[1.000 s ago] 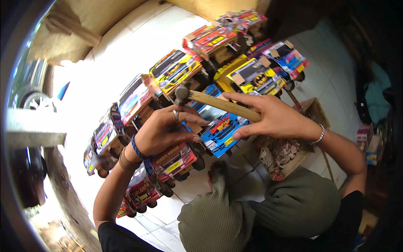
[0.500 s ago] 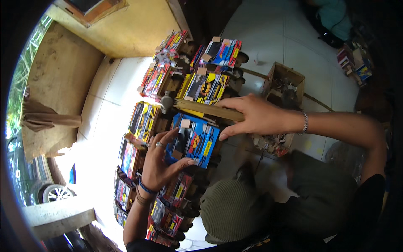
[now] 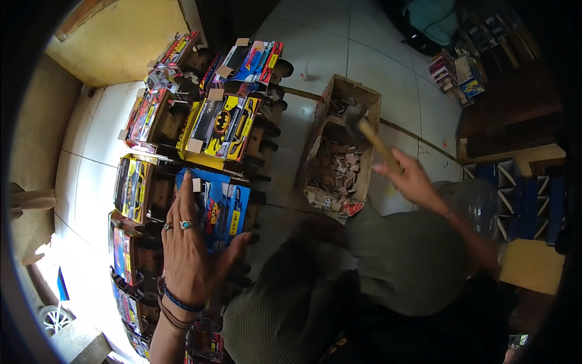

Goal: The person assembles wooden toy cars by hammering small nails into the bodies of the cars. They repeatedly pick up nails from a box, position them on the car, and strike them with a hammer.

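Note:
My left hand [image 3: 193, 249] lies with fingers stretched and thumb apart against a blue toy truck [image 3: 225, 203]. A small pale wooden block sits on its printed top, beside my fingertips. On the right, my right hand [image 3: 409, 179] is closed round the wooden handle of a hammer [image 3: 382, 144]. The dark hammer head hangs over a wooden box [image 3: 371, 176] of small wood pieces, somewhat blurred. Just beyond the blue truck stands a yellow and black toy truck [image 3: 233, 130] with small wooden blocks on top.
More toy trucks stand in two rows, such as a red and white one [image 3: 145, 118] and a blue and red one [image 3: 254, 64]. A person in a teal garment [image 3: 430, 18] is at the far right. Dark blue pieces with white edges [image 3: 520, 197] stand at the right.
My right hand has carried the hammer from above the blue truck rightward to the wooden box. My left hand stays at the blue truck. The view has shifted to the right.

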The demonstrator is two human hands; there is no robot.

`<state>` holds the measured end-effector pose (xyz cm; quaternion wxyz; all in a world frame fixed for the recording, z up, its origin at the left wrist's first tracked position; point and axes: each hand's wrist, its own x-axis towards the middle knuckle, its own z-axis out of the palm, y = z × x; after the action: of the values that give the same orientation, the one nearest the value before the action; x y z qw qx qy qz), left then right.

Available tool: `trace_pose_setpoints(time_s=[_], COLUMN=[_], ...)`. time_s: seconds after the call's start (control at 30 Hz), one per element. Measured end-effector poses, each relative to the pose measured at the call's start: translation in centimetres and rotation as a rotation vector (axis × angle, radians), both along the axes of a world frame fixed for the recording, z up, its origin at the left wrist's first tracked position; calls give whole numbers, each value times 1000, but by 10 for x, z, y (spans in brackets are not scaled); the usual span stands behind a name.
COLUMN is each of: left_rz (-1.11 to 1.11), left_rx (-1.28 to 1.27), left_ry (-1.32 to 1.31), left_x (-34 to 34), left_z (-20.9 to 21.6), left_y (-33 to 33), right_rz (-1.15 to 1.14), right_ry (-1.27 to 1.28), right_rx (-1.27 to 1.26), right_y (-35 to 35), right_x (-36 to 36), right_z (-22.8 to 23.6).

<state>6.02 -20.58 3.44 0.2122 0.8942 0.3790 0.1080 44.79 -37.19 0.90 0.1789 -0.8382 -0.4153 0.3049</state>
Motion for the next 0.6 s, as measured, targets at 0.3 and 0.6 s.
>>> trace_pose_setpoints(time_s=[0.3,0.6], left_rz=[30,125], left_rx=[-157,-235], left_ry=[51,35], left_x=[11,19], left_z=[8,10], left_y=[2,2], right_rz=[285,520], right_ry=[-276,-307], right_rx=[-9,44], right_y=[-8,14], right_x=[20,39], right_z=[-72,-94])
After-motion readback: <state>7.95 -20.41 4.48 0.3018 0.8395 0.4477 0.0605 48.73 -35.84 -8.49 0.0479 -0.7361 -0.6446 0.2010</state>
